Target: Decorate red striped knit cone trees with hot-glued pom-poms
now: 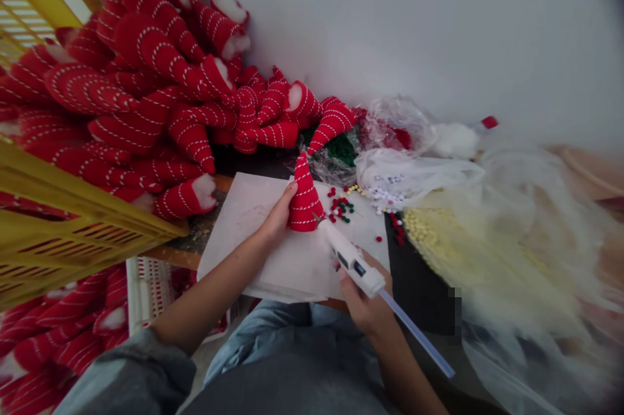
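Observation:
A red cone-shaped piece with white dashed stripes (305,200) stands point-away over white paper (234,226). My left hand (279,213) grips its left side. My right hand (363,294) is wrapped round a white glue gun (351,255), whose nozzle meets the lower right part of the cone. A clear glue stick (419,337) sticks out of the gun's rear. Just right of the cone lie small red and green balls (341,207), with white ones (385,199) farther right.
Many striped red cones (160,57) are heaped at the back left, beside a yellow crate (88,213). Plastic bags (419,171) lie at the back right, and a bag of pale yellow balls (439,233) sits on the right. Below left is a white basket (146,285).

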A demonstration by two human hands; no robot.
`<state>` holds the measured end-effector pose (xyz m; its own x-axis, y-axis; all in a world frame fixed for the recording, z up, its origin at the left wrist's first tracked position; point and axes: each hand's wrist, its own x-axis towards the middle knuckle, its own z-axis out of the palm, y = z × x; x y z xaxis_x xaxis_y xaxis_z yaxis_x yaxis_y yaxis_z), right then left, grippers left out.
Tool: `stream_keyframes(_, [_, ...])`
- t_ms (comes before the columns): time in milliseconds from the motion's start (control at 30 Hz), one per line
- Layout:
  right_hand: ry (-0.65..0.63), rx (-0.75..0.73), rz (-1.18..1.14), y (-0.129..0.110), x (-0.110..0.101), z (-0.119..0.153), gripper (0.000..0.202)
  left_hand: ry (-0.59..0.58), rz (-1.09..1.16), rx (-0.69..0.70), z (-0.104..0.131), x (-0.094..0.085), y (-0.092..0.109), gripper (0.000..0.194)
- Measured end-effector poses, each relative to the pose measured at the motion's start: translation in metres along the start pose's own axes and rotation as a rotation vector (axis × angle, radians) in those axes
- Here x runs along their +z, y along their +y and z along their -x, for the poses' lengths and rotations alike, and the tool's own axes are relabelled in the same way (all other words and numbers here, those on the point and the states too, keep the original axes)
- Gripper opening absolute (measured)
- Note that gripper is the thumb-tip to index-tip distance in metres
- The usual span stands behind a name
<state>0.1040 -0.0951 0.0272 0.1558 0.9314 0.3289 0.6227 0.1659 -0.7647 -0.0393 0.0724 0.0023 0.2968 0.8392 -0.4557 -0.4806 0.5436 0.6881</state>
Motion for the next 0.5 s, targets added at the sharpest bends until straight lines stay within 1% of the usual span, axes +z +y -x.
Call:
stream_keyframes(67, [0.027, 0.096, -0.142, 0.001, -0.002, 0.000, 0.021, -0.034, 0.053, -0.044, 0.003, 0.001, 0.004, 0.037])
stream_keyframes(167, [0.050, 0.253, -0.329, 0.007, -0.002, -0.002, 0.027, -0.149, 0.104, -0.066, 0.007, 0.000, 0.008, 0.039])
stream_keyframes(200, [0.042, 0.264, -0.372, 0.009, -0.002, -0.003, 0.028, -0.183, 0.107, -0.073, 0.008, -0.001, 0.009, 0.040])
stream_keyframes(267, [0.027, 0.231, -0.423, 0.013, -0.001, -0.005, 0.029, -0.236, 0.108, -0.087, 0.008, -0.004, 0.008, 0.041])
stream_keyframes(367, [0.039, 0.188, -0.442, 0.017, 0.002, -0.006, 0.029, -0.298, 0.114, -0.083, 0.006, -0.007, 0.006, 0.044])
stream_keyframes(500, [0.051, 0.211, -0.440, 0.021, 0.005, -0.004, 0.030, -0.332, 0.124, -0.066, 0.004, -0.009, 0.006, 0.049])
